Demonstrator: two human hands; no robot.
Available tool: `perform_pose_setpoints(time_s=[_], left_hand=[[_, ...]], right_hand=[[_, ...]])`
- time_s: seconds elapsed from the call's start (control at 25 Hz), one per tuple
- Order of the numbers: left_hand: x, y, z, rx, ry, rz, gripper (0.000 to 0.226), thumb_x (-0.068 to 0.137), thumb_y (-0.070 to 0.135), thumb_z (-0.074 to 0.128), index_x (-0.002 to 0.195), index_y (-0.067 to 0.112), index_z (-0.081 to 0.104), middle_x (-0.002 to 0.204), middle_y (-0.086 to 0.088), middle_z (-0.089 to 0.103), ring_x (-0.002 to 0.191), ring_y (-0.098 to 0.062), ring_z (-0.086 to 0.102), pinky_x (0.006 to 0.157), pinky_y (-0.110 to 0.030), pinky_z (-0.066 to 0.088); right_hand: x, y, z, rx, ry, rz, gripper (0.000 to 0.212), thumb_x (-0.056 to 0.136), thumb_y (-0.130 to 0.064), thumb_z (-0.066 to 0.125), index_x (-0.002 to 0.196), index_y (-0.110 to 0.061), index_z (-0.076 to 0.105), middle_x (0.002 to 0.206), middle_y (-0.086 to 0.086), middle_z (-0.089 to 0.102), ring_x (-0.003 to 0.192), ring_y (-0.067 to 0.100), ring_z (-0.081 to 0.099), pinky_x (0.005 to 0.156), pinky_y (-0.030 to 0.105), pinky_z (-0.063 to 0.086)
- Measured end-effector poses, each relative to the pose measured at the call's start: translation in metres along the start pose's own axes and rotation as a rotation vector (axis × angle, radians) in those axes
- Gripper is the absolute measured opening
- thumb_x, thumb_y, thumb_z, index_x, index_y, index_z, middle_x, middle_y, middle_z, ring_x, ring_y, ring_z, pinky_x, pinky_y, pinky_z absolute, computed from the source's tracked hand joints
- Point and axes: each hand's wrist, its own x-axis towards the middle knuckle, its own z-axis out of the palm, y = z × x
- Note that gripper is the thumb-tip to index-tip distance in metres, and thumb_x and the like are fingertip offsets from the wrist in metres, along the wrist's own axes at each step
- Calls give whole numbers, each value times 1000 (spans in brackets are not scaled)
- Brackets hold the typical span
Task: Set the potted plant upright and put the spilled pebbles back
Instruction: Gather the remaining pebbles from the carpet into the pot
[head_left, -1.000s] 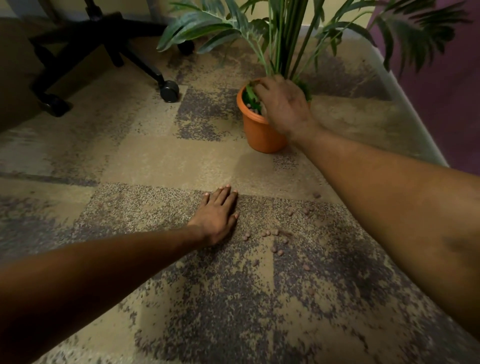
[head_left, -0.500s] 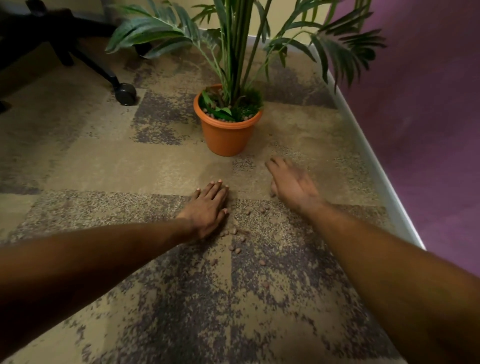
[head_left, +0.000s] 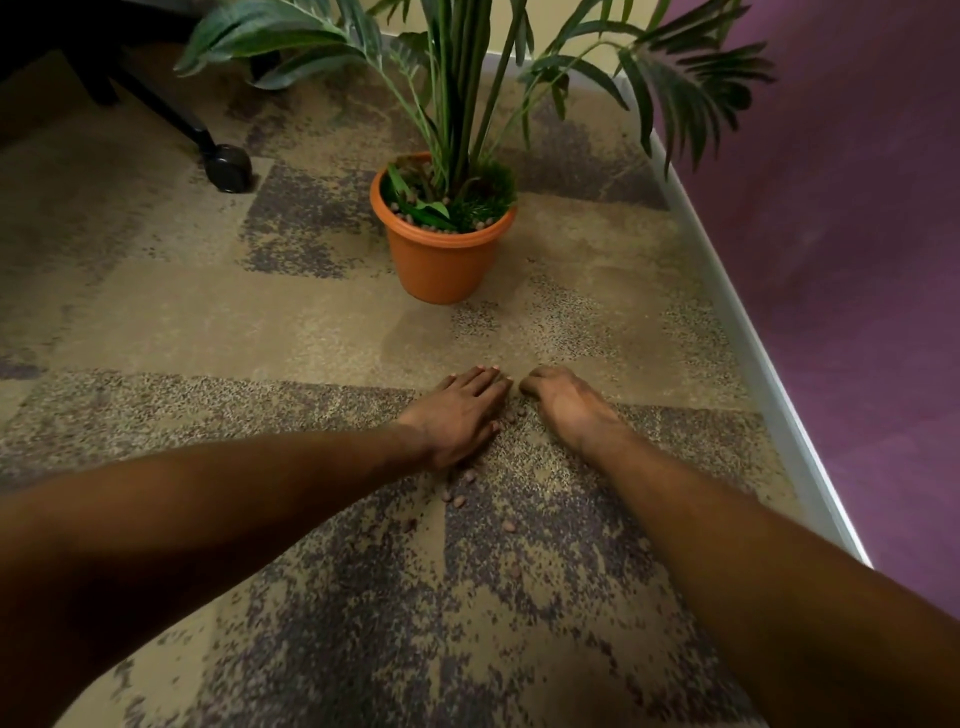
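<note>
Two hands low on the carpet (head_left: 234, 322), pot upright beyond them.
Small brown pebbles (head_left: 460, 500) lie scattered at 6 o'clock of the left hand (head_left: 457, 410), which rests flat with straight fingers. More are half hidden between it and the right hand (head_left: 563, 402), whose fingers curl under; I cannot tell what they hold. At 12 o'clock the orange pot (head_left: 441, 260) stands upright, its leaves (head_left: 270, 31) cut off above.

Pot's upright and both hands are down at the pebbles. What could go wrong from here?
Stray pebbles lie nearer the camera than the left hand and right hand, and they blend into the speckled carpet, so a scoop may miss them. The orange pot already looks filled near its rim, so added pebbles might roll off.
</note>
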Motion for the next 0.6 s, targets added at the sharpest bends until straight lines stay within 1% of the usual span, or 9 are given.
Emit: perform_pose_setpoints(time_s=[0.08, 0.16, 0.24, 0.32, 0.4, 0.44, 0.52, 0.6], left_hand=[[3, 2, -1, 0, 30, 4, 69, 111, 49, 36, 169, 21, 12, 177, -7, 12, 162, -27, 13, 132, -44, 14], [3, 3, -3, 4, 69, 19, 59, 110, 43, 45, 163, 22, 32, 169, -7, 32, 154, -28, 32, 127, -45, 30], [3, 3, -8, 0, 88, 58, 43, 109, 35, 50, 150, 23, 53, 150, -7, 51, 136, -25, 47, 114, -42, 45], [1, 3, -12, -60, 77, 64, 32, 108, 31, 53, 136, 24, 65, 132, -5, 57, 120, -23, 54, 99, -39, 51], [1, 5, -14, -136, 57, 49, 25, 107, 29, 55, 127, 26, 69, 120, -2, 57, 105, -20, 59, 85, -35, 51], [3, 6, -14, -164, 53, 43, 23, 106, 28, 55, 125, 27, 69, 116, 0, 57, 100, -19, 59, 81, -32, 49], [7, 9, -16, -234, 59, 26, 21, 105, 24, 56, 121, 25, 70, 113, 2, 58, 98, -17, 61, 81, -33, 52], [12, 13, -17, -298, 61, 15, 21, 104, 20, 58, 120, 24, 72, 112, 3, 58, 97, -15, 61, 86, -37, 56]], right_hand=[[5, 0, 0, 23, 22, 40, 26, 99, -5, 61, 123, -15, 65, 123, 6, 59, 103, 19, 60, 98, 39, 55], [7, -1, -2, 57, 2, 57, 19, 98, -9, 62, 115, -16, 67, 118, 2, 57, 98, 17, 59, 94, 36, 56], [8, 0, -4, 96, -54, 13, 14, 96, -15, 65, 109, -22, 66, 114, -2, 53, 97, 14, 57, 89, 32, 53], [5, 1, -6, 116, -100, -52, 11, 94, -22, 67, 100, -29, 60, 111, -4, 50, 96, 13, 56, 85, 29, 50], [3, 2, -5, 126, -119, -97, 13, 93, -27, 70, 99, -30, 59, 109, -5, 49, 96, 13, 54, 88, 31, 50], [2, 2, -4, 131, -112, -100, 14, 93, -26, 71, 101, -29, 60, 109, -5, 49, 97, 12, 54, 90, 31, 51], [-1, 0, 0, 131, -83, -88, 14, 94, -21, 70, 106, -25, 63, 108, -5, 50, 96, 12, 54, 92, 33, 52], [-3, 1, 1, 150, -66, -50, 13, 96, -17, 67, 101, -27, 60, 105, -6, 50, 93, 11, 55, 90, 34, 54]])
